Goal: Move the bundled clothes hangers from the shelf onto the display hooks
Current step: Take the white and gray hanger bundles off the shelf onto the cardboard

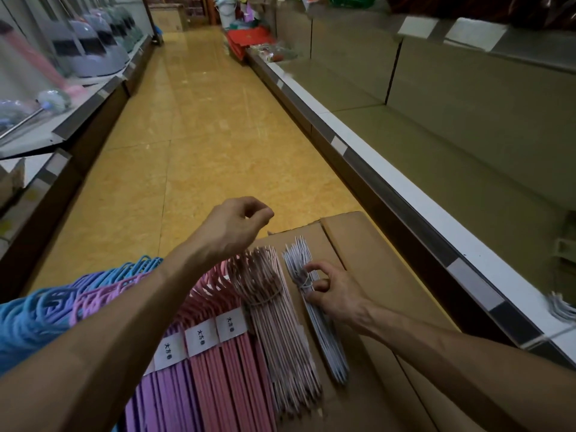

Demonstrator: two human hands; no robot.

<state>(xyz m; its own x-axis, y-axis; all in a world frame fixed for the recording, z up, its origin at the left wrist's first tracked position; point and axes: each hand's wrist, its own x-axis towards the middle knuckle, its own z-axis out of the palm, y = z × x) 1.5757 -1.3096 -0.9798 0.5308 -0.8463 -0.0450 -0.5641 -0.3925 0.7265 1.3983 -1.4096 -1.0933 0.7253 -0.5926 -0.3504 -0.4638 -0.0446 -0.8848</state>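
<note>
The right hand [332,291] pinches the pale blue-grey hanger bundle [314,304] at its tied middle, thumb and forefinger closed on the elastic band, the other fingers curled beside it. The bundle lies flat on the cardboard box [371,244], its thin ends fanning out beyond the grip toward the aisle and its long shanks running back under the wrist.

Just left of that grip lies a pale pink hanger bundle [271,304], banded the same way and touching nothing of the hand. Further left are flat pink and purple hangers [199,375] with white paper labels, then blue and lilac hangers [46,307], partly hidden by the left forearm.

The left hand [237,222] hangs in the air above and ahead of the pink bundle, its fingers loosely curled and holding nothing.

The near ends of all the bundles are cut off by the lower edge. To the right of the grip runs a shelf [467,145]; at its front rail a few pale hangers [561,307] are too blurred to make out.
</note>
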